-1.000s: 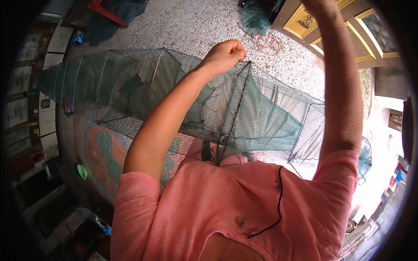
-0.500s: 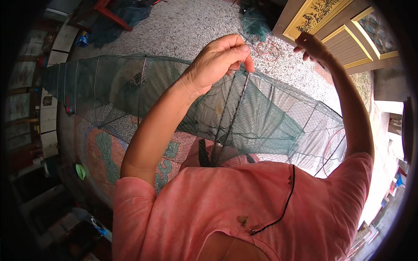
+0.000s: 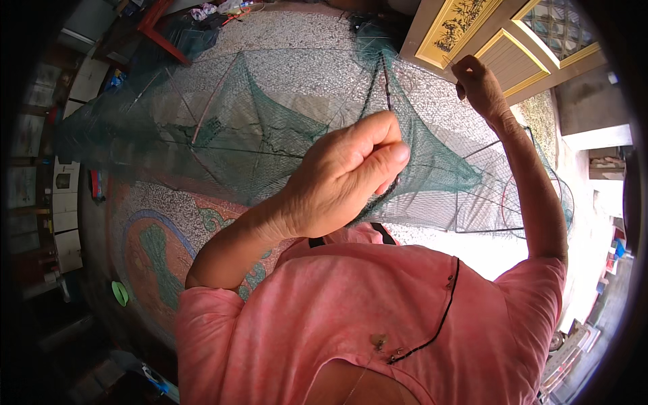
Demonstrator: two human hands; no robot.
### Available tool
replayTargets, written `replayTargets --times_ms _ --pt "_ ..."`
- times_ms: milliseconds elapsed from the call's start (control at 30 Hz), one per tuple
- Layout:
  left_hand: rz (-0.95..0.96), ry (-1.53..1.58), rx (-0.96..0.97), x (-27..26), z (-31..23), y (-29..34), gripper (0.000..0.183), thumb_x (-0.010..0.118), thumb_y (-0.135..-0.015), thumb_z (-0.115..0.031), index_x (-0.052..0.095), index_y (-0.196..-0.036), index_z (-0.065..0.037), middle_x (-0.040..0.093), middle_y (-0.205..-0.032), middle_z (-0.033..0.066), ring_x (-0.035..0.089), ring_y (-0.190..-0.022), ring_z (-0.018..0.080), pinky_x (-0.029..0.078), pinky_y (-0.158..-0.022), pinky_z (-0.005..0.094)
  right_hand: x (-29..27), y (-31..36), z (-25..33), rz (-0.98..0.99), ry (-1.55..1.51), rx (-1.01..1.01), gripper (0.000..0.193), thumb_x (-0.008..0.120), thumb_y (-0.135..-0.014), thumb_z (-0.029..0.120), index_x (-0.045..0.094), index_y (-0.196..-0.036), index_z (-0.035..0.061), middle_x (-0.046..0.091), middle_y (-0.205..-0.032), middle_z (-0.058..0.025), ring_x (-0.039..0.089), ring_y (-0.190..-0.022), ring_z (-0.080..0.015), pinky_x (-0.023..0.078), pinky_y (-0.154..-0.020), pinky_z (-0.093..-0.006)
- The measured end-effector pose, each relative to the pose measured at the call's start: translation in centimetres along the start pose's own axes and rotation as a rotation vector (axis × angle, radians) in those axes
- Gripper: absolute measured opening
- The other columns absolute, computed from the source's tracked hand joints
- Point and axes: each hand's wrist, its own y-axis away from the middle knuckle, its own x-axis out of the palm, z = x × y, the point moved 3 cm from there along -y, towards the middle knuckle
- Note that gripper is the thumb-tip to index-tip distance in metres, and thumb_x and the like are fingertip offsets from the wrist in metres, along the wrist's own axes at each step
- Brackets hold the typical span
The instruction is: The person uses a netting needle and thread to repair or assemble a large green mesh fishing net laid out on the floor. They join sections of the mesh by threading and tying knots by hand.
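Note:
A long green mesh net trap [image 3: 283,115] with thin frame rods stretches across in front of me from left to right. My left hand [image 3: 351,169] is closed round a dark frame rod [image 3: 387,84] of the trap, close to my chest. The rod runs up out of the fist, and netting hangs from it on both sides. Held up at the right, my right hand [image 3: 480,88] has its fingers curled in a pinch. A thin line or tip shows by its fingers, too fine to name.
A brown and yellow panelled door [image 3: 486,40] stands at the upper right, beyond my right hand. At the upper left is a red wooden frame [image 3: 152,30]. The floor is pebbled, with a coloured mosaic [image 3: 158,250] at left. A green object [image 3: 119,293] lies at lower left.
My left hand has come down and nearer, from a loose pinch to a fist round the rod. The netting has shifted and its frames stand tilted. My right hand stays raised, fingers more curled.

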Motion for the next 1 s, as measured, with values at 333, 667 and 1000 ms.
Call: replayTargets --times_ms 333,667,1000 --pt "-0.063 -0.344 0.137 1.8 8.8 7.4 0.021 0.043 -0.095 -0.017 0.043 -0.078 -0.004 0.046 -0.068 0.0032 0.043 -0.063 0.0095 0.037 -0.061 0.0251 2.2 7.0 0.5 -0.35 -0.379 0.073 0.019 0.054 -0.09 0.02 0.055 -0.099 0.0029 0.068 -0.083 -0.0085 0.056 -0.06 -0.0087 0.046 -0.054 -0.0238" --pt "-0.13 0.221 -0.013 0.3 8.9 6.2 0.016 0.049 -0.093 -0.02 0.05 -0.084 -0.007 0.059 -0.08 0.0039 0.051 -0.079 0.0092 0.039 -0.08 0.0263 1.1 21.2 10.3 -0.111 -0.742 -0.242 0.018 0.067 -0.083 0.02 0.065 -0.092 0.0042 0.063 -0.08 -0.0024 0.055 -0.069 -0.0048 0.042 -0.059 -0.0162" --pt "-0.215 0.27 -0.055 -0.8 9.7 5.7 0.011 0.048 -0.094 -0.018 0.052 -0.09 -0.009 0.062 -0.088 0.0049 0.058 -0.069 0.011 0.04 -0.06 0.0221 8.9 25.1 7.8 -0.103 -0.393 -0.16 0.013 0.065 -0.078 -0.001 0.068 -0.089 0.0043 0.053 -0.078 -0.0045 0.053 -0.068 -0.014 0.043 -0.057 -0.0259"
